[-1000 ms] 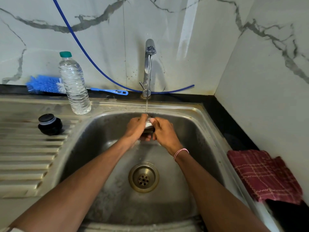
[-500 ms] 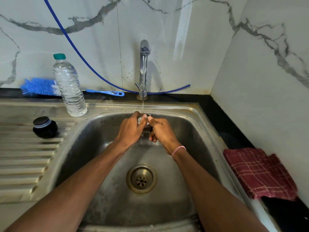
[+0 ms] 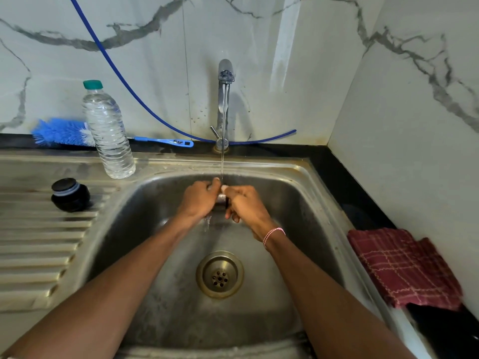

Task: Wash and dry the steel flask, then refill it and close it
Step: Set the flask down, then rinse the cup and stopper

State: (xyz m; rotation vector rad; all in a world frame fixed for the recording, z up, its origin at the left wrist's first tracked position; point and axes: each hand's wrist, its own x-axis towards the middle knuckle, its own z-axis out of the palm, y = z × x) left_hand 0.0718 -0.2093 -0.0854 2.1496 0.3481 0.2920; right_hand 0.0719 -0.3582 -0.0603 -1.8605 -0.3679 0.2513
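Rinsing is kept up with little changed: the flask (image 3: 221, 199) is still gripped by the curled left hand (image 3: 198, 198) and right hand (image 3: 246, 203) under the tap (image 3: 225, 104) stream at 12 o'clock in the sink (image 3: 298, 193), its cap (image 3: 70, 194) left at 9 o'clock, so washing is judged unfinished.

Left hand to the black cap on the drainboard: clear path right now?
Probably yes, once freed: the left hand grips the flask under the tap. The cap sits on the drainboard to its left, only the sink rim between; the bottle stands farther back.
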